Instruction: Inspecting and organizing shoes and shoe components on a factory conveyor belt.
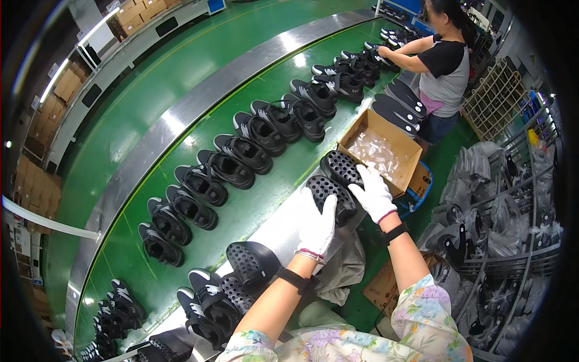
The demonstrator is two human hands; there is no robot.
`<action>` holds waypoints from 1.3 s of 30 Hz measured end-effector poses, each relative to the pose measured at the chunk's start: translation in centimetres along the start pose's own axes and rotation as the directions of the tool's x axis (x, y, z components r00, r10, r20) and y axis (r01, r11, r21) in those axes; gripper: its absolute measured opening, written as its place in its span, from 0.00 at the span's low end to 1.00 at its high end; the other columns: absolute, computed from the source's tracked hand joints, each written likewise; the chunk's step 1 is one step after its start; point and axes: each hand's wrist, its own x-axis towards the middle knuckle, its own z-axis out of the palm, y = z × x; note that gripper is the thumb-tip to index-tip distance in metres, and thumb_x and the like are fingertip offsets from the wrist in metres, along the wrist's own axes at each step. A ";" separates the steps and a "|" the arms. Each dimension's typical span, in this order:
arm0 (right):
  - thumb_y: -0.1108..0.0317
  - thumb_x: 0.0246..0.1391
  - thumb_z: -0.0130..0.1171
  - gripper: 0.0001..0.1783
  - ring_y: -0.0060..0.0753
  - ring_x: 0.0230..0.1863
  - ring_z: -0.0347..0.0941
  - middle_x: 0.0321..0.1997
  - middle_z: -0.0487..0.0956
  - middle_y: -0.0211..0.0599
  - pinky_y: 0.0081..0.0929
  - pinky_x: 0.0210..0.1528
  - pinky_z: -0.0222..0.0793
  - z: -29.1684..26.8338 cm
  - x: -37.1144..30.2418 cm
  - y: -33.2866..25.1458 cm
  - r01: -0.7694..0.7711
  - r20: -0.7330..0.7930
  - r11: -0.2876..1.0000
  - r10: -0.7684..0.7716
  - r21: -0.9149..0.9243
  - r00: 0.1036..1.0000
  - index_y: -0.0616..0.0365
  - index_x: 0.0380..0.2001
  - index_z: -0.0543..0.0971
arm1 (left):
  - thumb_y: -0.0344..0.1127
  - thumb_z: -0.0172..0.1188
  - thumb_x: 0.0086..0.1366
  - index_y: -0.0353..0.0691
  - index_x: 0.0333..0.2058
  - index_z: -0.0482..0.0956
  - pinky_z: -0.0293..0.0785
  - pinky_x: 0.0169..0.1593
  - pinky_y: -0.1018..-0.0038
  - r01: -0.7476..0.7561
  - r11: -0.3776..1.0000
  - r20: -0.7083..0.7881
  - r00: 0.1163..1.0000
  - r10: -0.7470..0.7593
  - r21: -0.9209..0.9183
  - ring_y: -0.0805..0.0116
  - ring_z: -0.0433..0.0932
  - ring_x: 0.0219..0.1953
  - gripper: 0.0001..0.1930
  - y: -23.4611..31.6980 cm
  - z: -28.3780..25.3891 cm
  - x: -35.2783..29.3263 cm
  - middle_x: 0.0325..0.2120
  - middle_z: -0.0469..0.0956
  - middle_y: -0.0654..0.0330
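The white-gloved left hand (318, 226) is extended forward, its thumb held apart to the right of its fingers. The white-gloved right hand (374, 196) is angled forward and leftward, its thumb spread left of its fingers. Well behind the fingertips, the left forearm (272, 309) and right forearm (409, 260) are left bare.

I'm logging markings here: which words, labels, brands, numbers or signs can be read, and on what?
No text reads clearly enough to quote.
Black sneaker: pale heel mark, too small to read.
Black insoles: pale round marks, too small to read.
Brown cardboard: dark print, too blurred.
Perforated black shoe soles: none visible.
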 end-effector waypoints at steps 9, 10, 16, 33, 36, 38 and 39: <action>0.52 0.37 0.78 0.58 0.60 0.69 0.60 0.67 0.65 0.57 0.46 0.69 0.59 -3.6 -7.5 -5.5 0.291 -0.146 0.919 -0.260 0.267 0.955 0.61 0.69 0.60 | 0.47 0.49 0.72 0.32 0.69 0.54 0.50 0.72 0.60 0.235 0.842 0.212 0.966 -0.147 -0.485 0.45 0.56 0.71 0.34 -5.0 2.4 -0.3 0.68 0.58 0.40; 0.52 0.36 0.78 0.59 0.59 0.69 0.59 0.67 0.65 0.57 0.46 0.70 0.58 -2.4 -7.2 -5.8 0.277 -0.126 0.938 -0.255 0.206 0.959 0.61 0.69 0.59 | 0.47 0.50 0.71 0.33 0.69 0.55 0.52 0.71 0.60 0.272 0.797 0.254 0.955 -0.153 -0.539 0.45 0.59 0.69 0.34 -4.9 2.0 -0.8 0.67 0.60 0.39; 0.63 0.35 0.78 0.50 0.53 0.60 0.70 0.60 0.71 0.51 0.42 0.62 0.69 1.8 -6.7 -3.6 0.066 -0.134 0.891 -0.006 0.449 0.991 0.56 0.64 0.66 | 0.44 0.55 0.65 0.28 0.65 0.59 0.66 0.62 0.54 -0.134 0.904 -0.179 0.958 0.222 0.406 0.37 0.70 0.58 0.36 -4.4 -6.7 -5.1 0.59 0.67 0.35; 0.65 0.38 0.77 0.49 0.54 0.57 0.72 0.57 0.73 0.52 0.42 0.60 0.69 3.3 -7.3 -3.1 0.179 -0.330 0.893 -0.036 0.414 0.943 0.58 0.64 0.65 | 0.45 0.55 0.67 0.32 0.46 0.80 0.68 0.55 0.54 0.181 0.966 -0.111 0.981 -0.162 0.184 0.45 0.71 0.55 0.20 -9.1 -4.6 -4.3 0.48 0.77 0.36; 0.65 0.37 0.77 0.49 0.53 0.57 0.72 0.57 0.73 0.51 0.42 0.60 0.70 3.5 -7.3 -3.1 0.174 -0.346 0.890 -0.020 0.421 0.938 0.58 0.65 0.65 | 0.52 0.60 0.64 0.27 0.50 0.71 0.66 0.58 0.55 0.306 0.938 0.060 0.952 -0.300 -0.164 0.44 0.69 0.58 0.31 -8.4 -2.8 -6.7 0.49 0.75 0.35; 0.65 0.37 0.78 0.49 0.52 0.57 0.73 0.56 0.73 0.51 0.41 0.59 0.70 3.8 -7.4 -3.1 0.157 -0.339 0.894 -0.007 0.418 0.941 0.58 0.64 0.65 | 0.57 0.65 0.57 0.23 0.62 0.53 0.64 0.63 0.57 0.408 0.901 0.094 0.913 -0.398 -0.148 0.41 0.67 0.62 0.49 -7.9 -1.4 -7.8 0.56 0.68 0.31; 0.64 0.38 0.78 0.49 0.54 0.58 0.72 0.57 0.73 0.51 0.42 0.60 0.70 3.9 -7.4 -3.1 0.112 -0.315 0.877 0.047 0.468 0.948 0.57 0.64 0.65 | 0.57 0.67 0.55 0.23 0.65 0.44 0.63 0.65 0.59 0.457 0.882 0.136 0.887 -0.442 -0.114 0.40 0.65 0.64 0.56 -7.7 -0.8 -8.0 0.59 0.64 0.29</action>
